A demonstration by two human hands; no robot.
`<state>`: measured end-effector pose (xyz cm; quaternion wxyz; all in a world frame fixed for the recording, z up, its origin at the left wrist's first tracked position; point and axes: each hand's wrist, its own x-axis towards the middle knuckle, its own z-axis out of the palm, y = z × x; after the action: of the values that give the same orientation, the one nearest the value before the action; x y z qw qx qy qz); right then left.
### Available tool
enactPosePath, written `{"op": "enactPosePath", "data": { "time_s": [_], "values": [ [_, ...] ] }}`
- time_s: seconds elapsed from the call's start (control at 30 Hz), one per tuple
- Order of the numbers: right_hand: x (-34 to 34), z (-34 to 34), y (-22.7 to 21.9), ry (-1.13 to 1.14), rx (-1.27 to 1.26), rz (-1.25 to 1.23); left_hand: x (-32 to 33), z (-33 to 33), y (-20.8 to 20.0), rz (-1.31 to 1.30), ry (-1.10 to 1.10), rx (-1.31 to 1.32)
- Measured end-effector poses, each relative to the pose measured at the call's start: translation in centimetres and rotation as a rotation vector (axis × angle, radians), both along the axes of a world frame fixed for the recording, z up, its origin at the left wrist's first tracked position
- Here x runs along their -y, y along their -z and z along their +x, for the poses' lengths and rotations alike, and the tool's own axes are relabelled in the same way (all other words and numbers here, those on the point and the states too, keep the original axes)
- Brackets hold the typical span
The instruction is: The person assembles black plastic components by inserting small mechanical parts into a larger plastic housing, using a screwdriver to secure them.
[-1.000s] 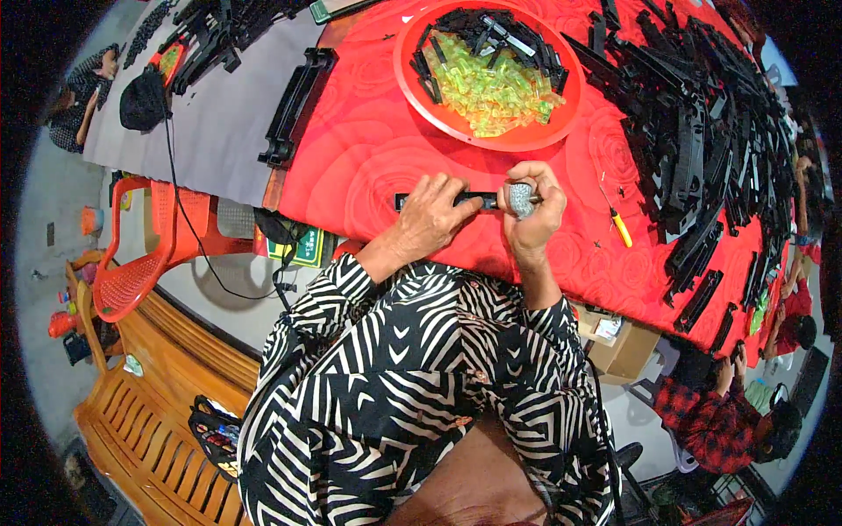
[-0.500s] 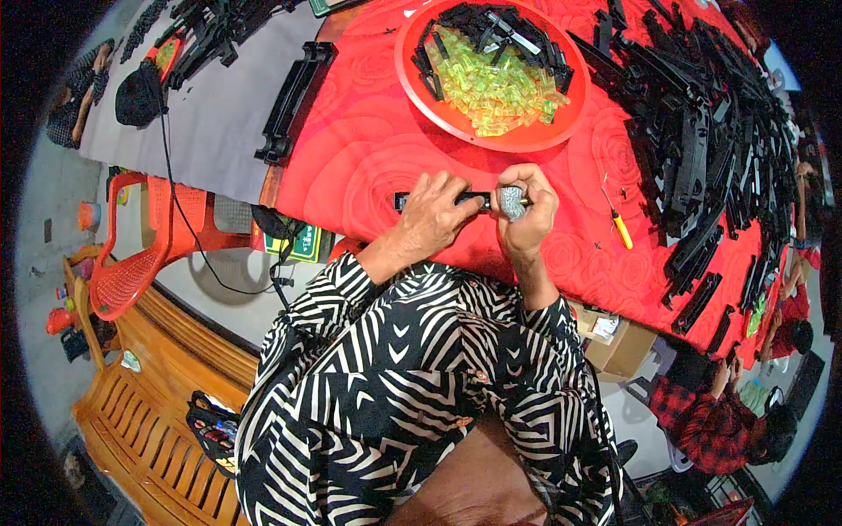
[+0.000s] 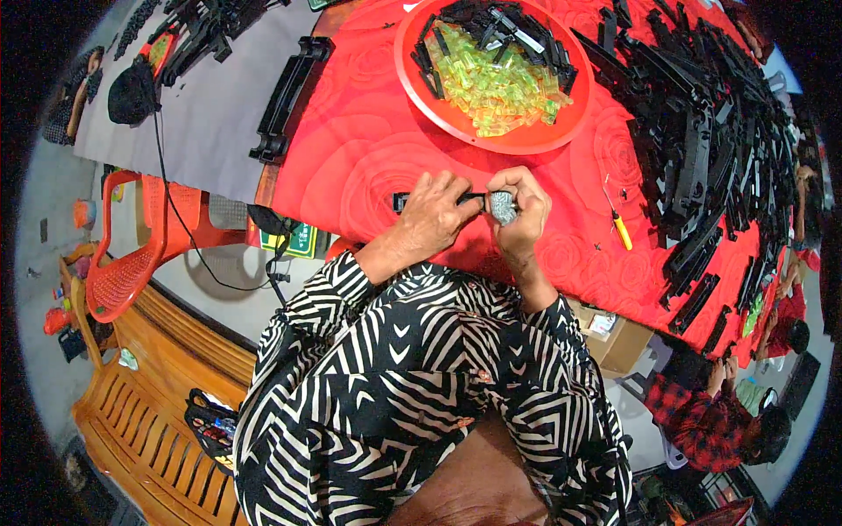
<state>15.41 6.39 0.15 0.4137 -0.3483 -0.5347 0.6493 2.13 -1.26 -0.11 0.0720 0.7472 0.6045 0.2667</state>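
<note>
My left hand point(image 3: 431, 215) presses a small black plastic part point(image 3: 401, 202) down on the red cloth, its fingers closed over the middle so that only the ends show. From the right, my right hand point(image 3: 526, 215) is closed around a tool with a rounded grey speckled knob point(image 3: 503, 208). The knob touches or nearly touches the part's right end; the tool's tip is hidden. Beyond my hands stands a round red tray point(image 3: 491, 140) of yellow-green translucent pieces point(image 3: 500, 96) and small black parts.
Long black plastic parts point(image 3: 693, 131) lie heaped at the right. A yellow-handled screwdriver point(image 3: 622, 232) is on the red cloth point(image 3: 351, 149). One long black part point(image 3: 289, 101) lies at the left. A red chair point(image 3: 158, 237) stands by the table; a co-worker point(image 3: 702, 421) sits at lower right.
The right hand and the grey knob have shifted slightly left, closer to the left hand. The left hand keeps its hold on the black part.
</note>
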Motion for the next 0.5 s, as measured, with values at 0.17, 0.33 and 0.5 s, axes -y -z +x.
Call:
{"op": "enactPosePath", "data": {
  "time_s": [0.17,0.33,0.5],
  "values": [
    [-0.1,0.1,0.2,-0.003,0.006,-0.012,-0.1,0.1,0.1,-0.088,0.026,0.012],
    [-0.5,0.4,0.6,-0.013,-0.256,-0.143,0.0,0.1,0.5,-0.024,-0.003,0.076],
    [-0.7,0.1,0.7,0.073,-0.425,-0.180,-0.1,0.1,0.7,0.019,-0.040,0.114]
  ]
}}
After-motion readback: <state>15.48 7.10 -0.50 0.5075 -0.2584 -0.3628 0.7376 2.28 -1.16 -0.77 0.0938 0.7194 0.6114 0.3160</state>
